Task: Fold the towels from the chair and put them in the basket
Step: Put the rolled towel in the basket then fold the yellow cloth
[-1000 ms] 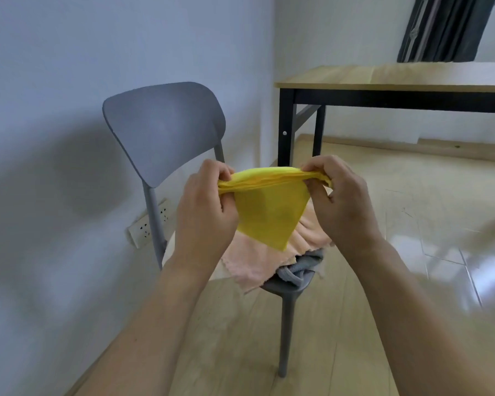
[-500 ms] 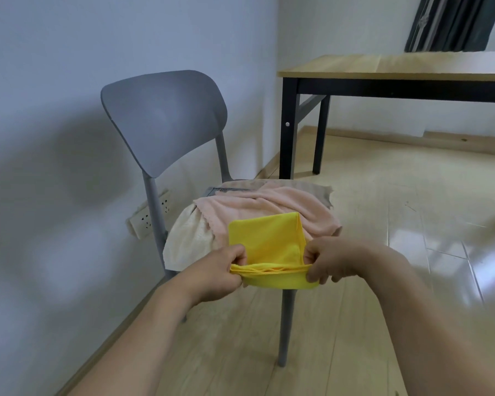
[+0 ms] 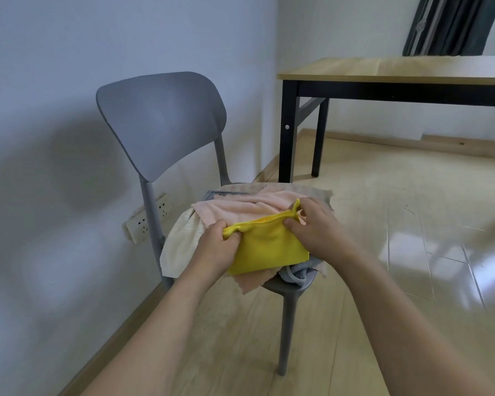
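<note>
Both hands are on the yellow towel [image 3: 269,247], which lies folded on top of the pile at the front edge of the grey chair [image 3: 160,121] seat. Left hand [image 3: 216,247] is closed around the towel's left corner, fingers curled over the bunched edge. Right hand [image 3: 312,227] pinches the top right corner, a bit of cloth poking up between fingers. Under it there's a pink towel [image 3: 240,210], a cream towel [image 3: 180,244] hanging off the left edge, and a grey towel [image 3: 297,271] at the front right corner
</note>
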Demonstrator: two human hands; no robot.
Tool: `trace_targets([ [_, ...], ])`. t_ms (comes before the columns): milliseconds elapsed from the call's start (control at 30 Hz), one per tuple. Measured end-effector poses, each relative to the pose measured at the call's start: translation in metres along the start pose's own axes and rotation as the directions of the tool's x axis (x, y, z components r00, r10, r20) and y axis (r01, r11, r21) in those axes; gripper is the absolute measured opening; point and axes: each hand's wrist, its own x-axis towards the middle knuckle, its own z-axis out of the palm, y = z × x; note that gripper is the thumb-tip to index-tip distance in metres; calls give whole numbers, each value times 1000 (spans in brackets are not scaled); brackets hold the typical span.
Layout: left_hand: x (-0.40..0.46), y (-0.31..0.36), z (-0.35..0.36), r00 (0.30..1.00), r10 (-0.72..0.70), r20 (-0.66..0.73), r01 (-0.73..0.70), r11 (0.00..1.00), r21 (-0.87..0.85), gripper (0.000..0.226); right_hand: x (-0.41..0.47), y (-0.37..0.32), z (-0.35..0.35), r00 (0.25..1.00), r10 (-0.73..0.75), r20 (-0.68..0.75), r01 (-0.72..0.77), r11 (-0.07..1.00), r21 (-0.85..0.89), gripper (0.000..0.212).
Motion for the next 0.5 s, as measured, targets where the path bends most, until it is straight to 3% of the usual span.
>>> trace_targets([
  [133,15,-2,10,998,-56,-37,55,998,-25,19,11,11,21,983,185,13,-185,973,138,9],
  [233,22,-6,15,996,-83,-33,82,996,-37,14,15,13,29,968,239,70,-249,934,257,11],
  [333,26,-8,17,998,-51,-23,51,999,6,19,16,13,29,957,272,103,-289,927,239,24],
  [400,27,-9,18,1000,8,-27,-5,995,104,16,18,14,27,944,299,137,-322,925,201,11],
  [500,26,-6,17,1000,6,6,-6,995,99,11,19,16,21,916,347,203,-393,879,271,13],
])
